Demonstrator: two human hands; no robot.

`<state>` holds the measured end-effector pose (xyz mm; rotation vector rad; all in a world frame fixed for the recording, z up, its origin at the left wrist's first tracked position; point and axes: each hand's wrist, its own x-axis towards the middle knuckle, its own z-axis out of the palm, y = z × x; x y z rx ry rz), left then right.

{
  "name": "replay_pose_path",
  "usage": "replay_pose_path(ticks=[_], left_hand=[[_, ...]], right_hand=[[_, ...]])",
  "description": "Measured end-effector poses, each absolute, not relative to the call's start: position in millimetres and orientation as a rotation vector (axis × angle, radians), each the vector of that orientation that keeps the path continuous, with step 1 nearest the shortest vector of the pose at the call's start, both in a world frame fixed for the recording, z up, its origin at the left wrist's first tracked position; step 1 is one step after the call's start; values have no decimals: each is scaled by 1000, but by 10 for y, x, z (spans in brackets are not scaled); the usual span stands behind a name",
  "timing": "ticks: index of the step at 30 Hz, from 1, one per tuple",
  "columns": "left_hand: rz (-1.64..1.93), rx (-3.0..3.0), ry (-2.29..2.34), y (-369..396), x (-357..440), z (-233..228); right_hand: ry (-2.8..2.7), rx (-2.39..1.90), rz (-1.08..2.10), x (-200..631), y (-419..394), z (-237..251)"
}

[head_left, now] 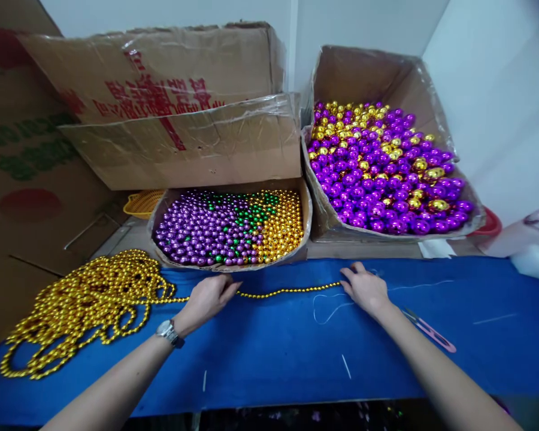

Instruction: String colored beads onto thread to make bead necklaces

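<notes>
A large heap of gold bead strand [85, 305] lies strung already, while the left hand [209, 297] and right hand [363, 287] pinch its taut unfinished end, thread [330, 311] trailing loose.

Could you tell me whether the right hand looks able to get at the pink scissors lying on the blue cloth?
Probably yes: the pink scissors lie uncovered on the blue cloth just beside the right hand, with nothing between them.

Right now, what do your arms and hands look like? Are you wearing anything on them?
Both arms are bare, with no sleeves and no gloves. The left hand has a silver wristwatch at its wrist. The right hand wears nothing that I can see.
</notes>
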<state>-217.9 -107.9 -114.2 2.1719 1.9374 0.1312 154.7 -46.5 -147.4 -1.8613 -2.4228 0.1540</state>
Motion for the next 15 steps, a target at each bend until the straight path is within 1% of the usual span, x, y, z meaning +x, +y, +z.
replay_pose_path(ticks=[3,6,9,12,15], left_hand=[[296,2099,1868,-1139,-2088,-1041],[472,1999,1673,-1204,-2000,-925],[545,1963,1560,-1260,-2025,-855],[557,1982,1637,-1292,-2219,-873],[483,2066,1728,-1317,-2458,-947]], right_hand=[[-2478,-1613,279,1023,-635,-1349],[-2568,-1211,484,249,-853,-1285],[-2604,-915,603,-342,-920,-1292],[-2648,-769,682,-386,-790,-1337],[-2701,-753,684,114,-586,-1363]])
